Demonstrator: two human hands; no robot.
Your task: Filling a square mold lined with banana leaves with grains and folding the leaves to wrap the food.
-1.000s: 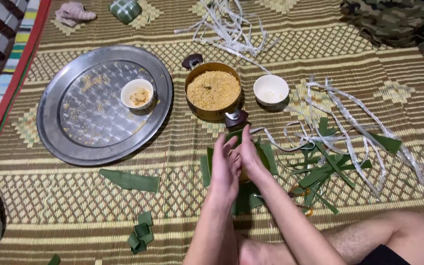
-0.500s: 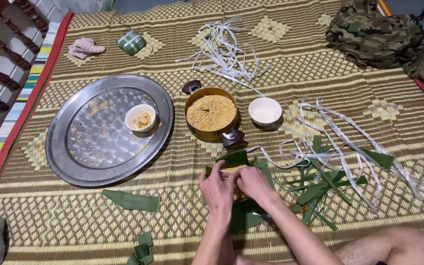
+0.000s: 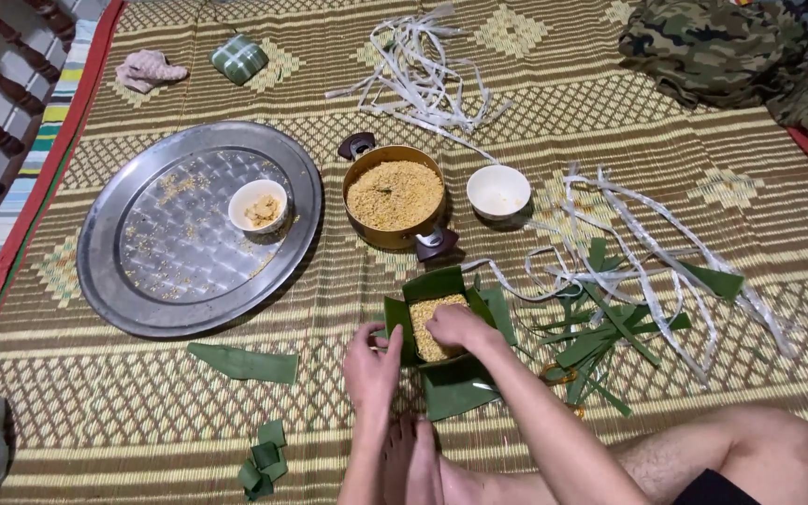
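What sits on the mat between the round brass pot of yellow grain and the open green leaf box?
In the head view, only the pot's dark handle knob and bare woven mat lie before the leaf box.

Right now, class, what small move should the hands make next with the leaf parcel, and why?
Probably fold the upright leaf flap down over the filling. The leaf parcel stands open at the top with yellow grain showing; the right hand presses on it and the left hand steadies the side.

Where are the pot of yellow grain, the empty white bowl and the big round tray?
pot of yellow grain [image 3: 394,194], head view, on the grain.
empty white bowl [image 3: 498,191], head view, inside.
big round tray [image 3: 189,318], head view, near rim.
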